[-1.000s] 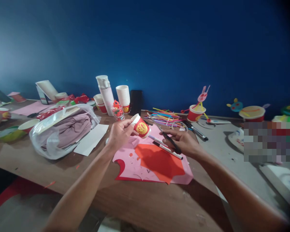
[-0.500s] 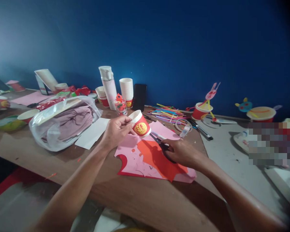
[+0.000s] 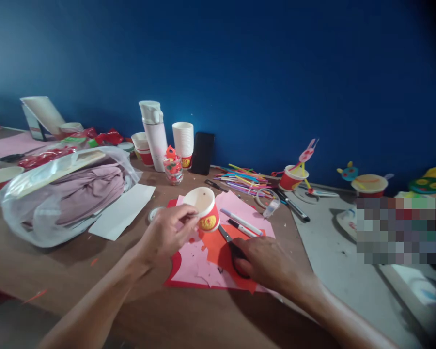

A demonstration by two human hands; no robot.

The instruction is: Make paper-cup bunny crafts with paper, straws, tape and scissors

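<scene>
My left hand (image 3: pixel 169 232) pinches the rim of a red and white paper cup (image 3: pixel 211 218) with a yellow emblem. The cup is tilted, its opening turned up toward me, and a small dark spot shows on its inner wall. In my right hand (image 3: pixel 259 259) is a pair of scissors (image 3: pixel 224 235), the blades pointing at the cup's lower side; whether they touch it I cannot tell. Beneath both lie orange paper (image 3: pixel 214 249) and pink paper (image 3: pixel 187 266) with cut edges. Two pens (image 3: pixel 241 222) rest on the sheets beyond the scissors.
To the left lie a clear plastic bag (image 3: pixel 18 218) and white paper (image 3: pixel 121 213). A white bottle (image 3: pixel 155 140), stacked cups (image 3: pixel 183 138) and a black phone (image 3: pixel 202 152) stand by the wall. Behind the pink paper are colourful sticks (image 3: pixel 240 178), a tape roll (image 3: pixel 272 208) and a box cutter (image 3: pixel 296 208).
The cup has come lower and nearer, its opening tipped more toward me. My right hand with the scissors has moved down and left. The view has shifted right.
</scene>
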